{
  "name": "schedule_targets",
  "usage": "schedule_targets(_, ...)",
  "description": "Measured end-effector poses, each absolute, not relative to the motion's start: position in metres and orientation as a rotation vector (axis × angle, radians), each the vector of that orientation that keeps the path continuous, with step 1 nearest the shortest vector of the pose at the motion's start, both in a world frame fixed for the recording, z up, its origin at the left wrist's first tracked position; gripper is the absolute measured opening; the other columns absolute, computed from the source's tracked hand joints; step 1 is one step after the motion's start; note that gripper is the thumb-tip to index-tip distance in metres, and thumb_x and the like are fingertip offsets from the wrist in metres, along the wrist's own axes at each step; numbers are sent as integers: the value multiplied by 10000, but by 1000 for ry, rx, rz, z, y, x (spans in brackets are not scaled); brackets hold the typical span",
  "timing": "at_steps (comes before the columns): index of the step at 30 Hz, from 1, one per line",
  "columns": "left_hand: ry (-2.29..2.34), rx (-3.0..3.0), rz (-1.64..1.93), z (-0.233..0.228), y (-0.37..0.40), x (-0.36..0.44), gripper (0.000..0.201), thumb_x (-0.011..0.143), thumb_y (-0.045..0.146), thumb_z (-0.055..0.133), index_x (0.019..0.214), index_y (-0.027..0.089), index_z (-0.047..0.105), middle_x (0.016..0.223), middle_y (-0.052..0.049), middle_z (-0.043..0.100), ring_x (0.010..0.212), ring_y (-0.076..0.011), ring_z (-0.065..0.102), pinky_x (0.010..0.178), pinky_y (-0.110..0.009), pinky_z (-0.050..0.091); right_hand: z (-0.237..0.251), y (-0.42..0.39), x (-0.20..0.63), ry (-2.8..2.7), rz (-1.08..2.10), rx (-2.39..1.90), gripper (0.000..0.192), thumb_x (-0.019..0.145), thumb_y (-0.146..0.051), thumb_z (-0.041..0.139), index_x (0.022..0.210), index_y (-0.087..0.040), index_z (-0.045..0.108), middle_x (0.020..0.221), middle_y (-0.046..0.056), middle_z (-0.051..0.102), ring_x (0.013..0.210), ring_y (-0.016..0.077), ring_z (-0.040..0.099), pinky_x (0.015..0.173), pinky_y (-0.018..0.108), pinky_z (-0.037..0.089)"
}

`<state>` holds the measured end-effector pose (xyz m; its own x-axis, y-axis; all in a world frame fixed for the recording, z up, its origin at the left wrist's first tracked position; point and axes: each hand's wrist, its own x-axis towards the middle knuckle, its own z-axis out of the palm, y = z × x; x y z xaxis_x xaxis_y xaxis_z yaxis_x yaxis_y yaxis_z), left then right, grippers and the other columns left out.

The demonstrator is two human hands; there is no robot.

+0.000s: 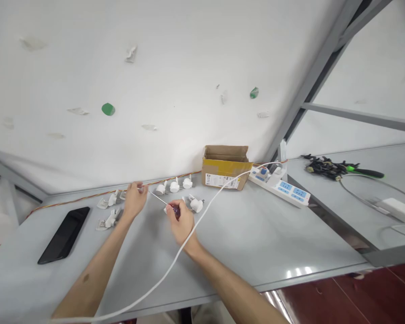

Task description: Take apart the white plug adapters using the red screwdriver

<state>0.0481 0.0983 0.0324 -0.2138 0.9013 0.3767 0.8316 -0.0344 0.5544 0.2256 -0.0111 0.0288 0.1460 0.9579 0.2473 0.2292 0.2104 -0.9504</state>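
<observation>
My right hand (182, 222) is wrapped round the dark handle of a screwdriver (159, 198), its thin metal shaft pointing left and slightly up. The shaft's tip ends close to the fingers of my left hand (135, 199), which are pinched together at the back of the table. What they hold, if anything, is too small to tell. Left of that hand lie white plug pieces (110, 218), some with flat bases. Three white plugs (174, 185) stand in a row behind the screwdriver. Another white plug (196, 204) lies beyond my right hand, and a white piece beside its fingers is partly hidden.
An opened cardboard box (222, 173) stands against the wall. Right of it is a white power strip (283, 188). A white cable (168, 268) crosses in front of my right wrist. A black phone (65, 235) lies at left; black clips (330, 166) lie on the neighbouring table.
</observation>
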Motion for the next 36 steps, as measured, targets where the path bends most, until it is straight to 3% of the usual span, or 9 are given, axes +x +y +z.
schedule_targets(4, 2218, 1799, 1183, 48, 73, 5, 341, 832, 394, 448, 1044, 150, 557, 917, -93, 641, 792, -207, 611, 795, -361, 475, 28, -16, 222, -1625, 767, -1334, 173, 899, -343, 495, 936, -205, 594, 841, 18, 685, 729, 149, 623, 663, 266, 444)
schedule_targets(8, 2389, 1832, 1302, 58, 49, -31, 242, 818, 337, 472, 949, 176, 597, 878, -64, 639, 784, -207, 599, 817, -372, 462, 24, -24, 215, -2002, 607, -1422, 92, 859, -278, 565, 908, -217, 613, 869, 26, 693, 752, 174, 635, 616, 269, 418)
schedule_targets(13, 2496, 1904, 1335, 43, 22, -55, 237, 841, 333, 442, 914, 168, 594, 862, -90, 627, 843, -244, 569, 838, -392, 442, 14, -28, 209, -2237, 371, -1440, 62, 846, -253, 604, 890, -214, 626, 889, 40, 670, 868, 207, 621, 691, 294, 454)
schedule_targets(18, 2494, 2077, 1181, 12, 7, -68, 267, 850, 374, 434, 927, 168, 585, 977, -117, 634, 887, -258, 551, 887, -418, 410, 9, -26, 208, -2313, 240, -1463, 50, 825, -237, 635, 839, -190, 632, 890, 60, 645, 899, 230, 584, 808, 341, 469)
schedule_targets(24, 2510, 2044, 810, -6, 6, -68, 556, 800, 569, 474, 1122, 128, 579, 1109, -171, 595, 1092, -344, 499, 922, -447, 385, 9, -26, 209, -2353, 240, -1466, 59, 831, -251, 624, 848, -194, 625, 887, 57, 622, 908, 240, 566, 840, 370, 467)
schedule_targets(36, 2212, 2269, 711, -11, 3, -42, 350, 855, 423, 453, 1058, 187, 613, 1030, -116, 622, 971, -287, 512, 862, -412, 410, 10, -27, 208, -2308, 174, -1380, 108, 844, -230, 595, 938, -186, 625, 910, 70, 610, 900, 245, 522, 825, 369, 456)
